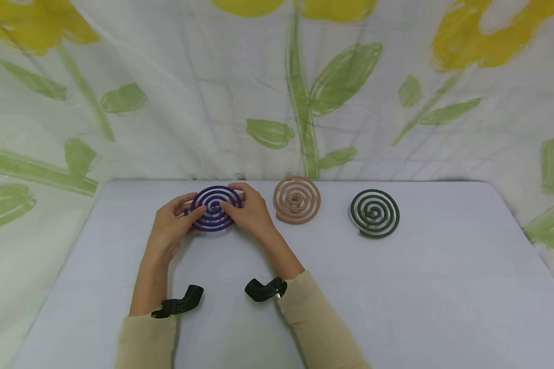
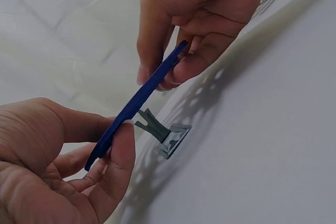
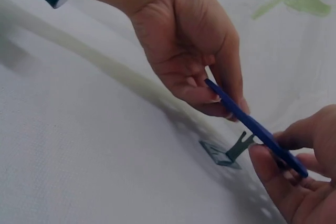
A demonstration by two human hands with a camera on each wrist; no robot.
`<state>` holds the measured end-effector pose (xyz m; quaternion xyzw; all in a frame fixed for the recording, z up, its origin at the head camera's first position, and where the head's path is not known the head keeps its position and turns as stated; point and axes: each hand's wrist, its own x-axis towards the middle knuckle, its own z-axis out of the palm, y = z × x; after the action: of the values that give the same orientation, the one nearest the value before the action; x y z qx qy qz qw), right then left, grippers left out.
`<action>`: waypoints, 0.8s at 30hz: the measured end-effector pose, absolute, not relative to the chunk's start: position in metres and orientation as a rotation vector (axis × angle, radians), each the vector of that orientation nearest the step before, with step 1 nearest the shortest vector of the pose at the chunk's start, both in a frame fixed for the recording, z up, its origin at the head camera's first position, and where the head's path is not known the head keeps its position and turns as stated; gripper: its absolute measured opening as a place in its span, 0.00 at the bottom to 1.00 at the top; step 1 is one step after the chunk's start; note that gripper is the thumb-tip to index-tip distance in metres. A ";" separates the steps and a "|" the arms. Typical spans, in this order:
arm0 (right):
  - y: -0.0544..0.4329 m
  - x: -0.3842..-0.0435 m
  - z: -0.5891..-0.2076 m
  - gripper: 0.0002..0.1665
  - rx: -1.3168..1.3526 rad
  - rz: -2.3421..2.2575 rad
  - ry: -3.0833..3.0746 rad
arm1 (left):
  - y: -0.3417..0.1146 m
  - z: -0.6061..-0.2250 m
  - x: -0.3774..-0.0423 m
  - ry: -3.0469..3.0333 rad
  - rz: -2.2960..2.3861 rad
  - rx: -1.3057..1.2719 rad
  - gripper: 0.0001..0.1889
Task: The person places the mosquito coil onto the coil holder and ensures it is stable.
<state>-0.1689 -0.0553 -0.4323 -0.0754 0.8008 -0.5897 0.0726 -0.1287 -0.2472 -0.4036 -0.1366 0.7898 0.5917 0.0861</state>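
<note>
A purple-blue mosquito coil (image 1: 215,207) is held between both hands at the left back of the table. My left hand (image 1: 170,225) pinches its left edge, thumb on the top face and fingers beneath. On the opposite edge, my right hand (image 1: 253,209) grips it in the same way. Seen edge-on in the left wrist view, the coil (image 2: 137,100) is tilted and raised above the tabletop. Just under it stands a small metal coil stand (image 2: 170,139) with a forked upright tip; whether the tip touches the coil I cannot tell.
To the right of the hands lies an orange-tan coil (image 1: 297,200), and farther right a dark green coil (image 1: 375,213). The white table (image 1: 420,297) ends at the back against a flower-patterned cloth (image 1: 203,102). Both wrists carry black camera mounts (image 1: 180,306).
</note>
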 end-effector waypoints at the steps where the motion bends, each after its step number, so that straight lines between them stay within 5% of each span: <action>1: -0.056 -0.169 -0.432 0.29 -0.233 -1.779 2.396 | -0.247 -0.403 -0.128 2.359 1.758 -0.408 0.34; 24: -0.057 -0.169 -0.430 0.29 -0.187 -1.757 2.432 | -0.244 -0.398 -0.134 2.400 1.717 -0.412 0.34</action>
<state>-0.1693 -0.0572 -0.4296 -0.0621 0.8073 -0.5830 0.0676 -0.1340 -0.2440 -0.3985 -0.1377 0.8028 0.5745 0.0809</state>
